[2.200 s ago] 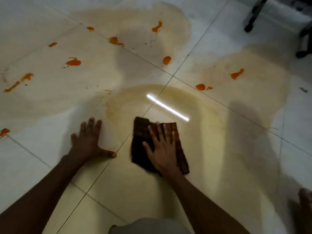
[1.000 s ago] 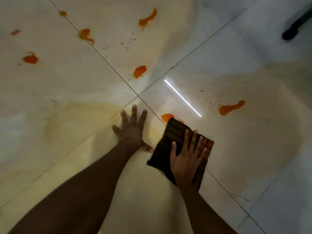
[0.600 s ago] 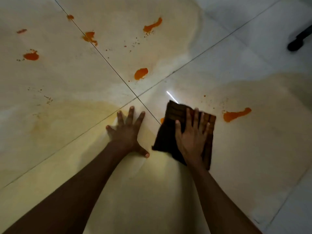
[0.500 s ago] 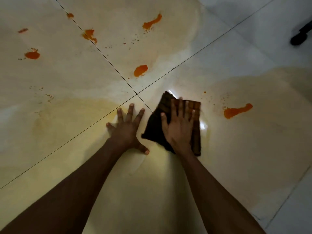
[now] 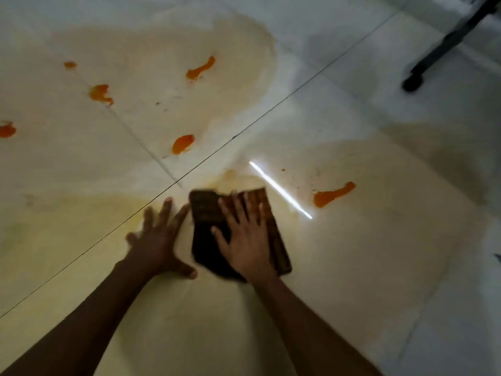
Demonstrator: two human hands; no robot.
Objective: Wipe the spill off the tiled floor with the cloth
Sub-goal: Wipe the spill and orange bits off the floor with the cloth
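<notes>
Two bare forearms reach forward from the bottom edge. The left hand [image 5: 158, 244] lies flat on the tiled floor [image 5: 352, 308], its grip spread wide and holding nothing, the thumb pointing toward the cloth. Just beside it, the right hand [image 5: 248, 237] presses flat on the dark brown folded cloth [image 5: 206, 213], fingers spread over it, not pinching. The cloth lies on the wet yellowish spill [image 5: 366, 240], near the crossing of the tile joints. Beyond it are a bright light reflection [image 5: 280, 189] and several orange blobs [image 5: 333, 195]. Far right, a black chair leg [image 5: 439, 47] stands on the floor.
</notes>
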